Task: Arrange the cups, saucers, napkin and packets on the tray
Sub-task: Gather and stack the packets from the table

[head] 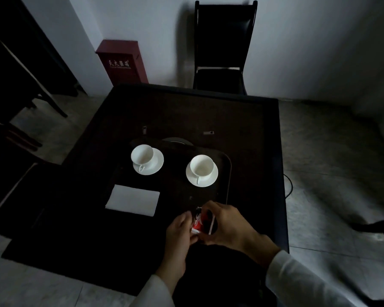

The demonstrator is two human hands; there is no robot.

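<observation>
Two white cups stand on white saucers on the dark tray (227, 165): the left cup (142, 154) on its saucer (156, 161), the right cup (201, 166) on its saucer (211, 180). A white napkin (133, 200) lies flat at the tray's near left. Near the tray's front edge both hands hold red packets (197, 224). My left hand (179, 233) pinches them from the left, and my right hand (226, 224) grips them from the right. How many packets there are is hidden by the fingers.
The dark square table (253, 120) carries two small metal pieces (208, 132) and a pale round plate (177, 141) behind the tray. A black chair (222, 47) stands beyond the table, a red box (122, 62) by the wall, another chair at left.
</observation>
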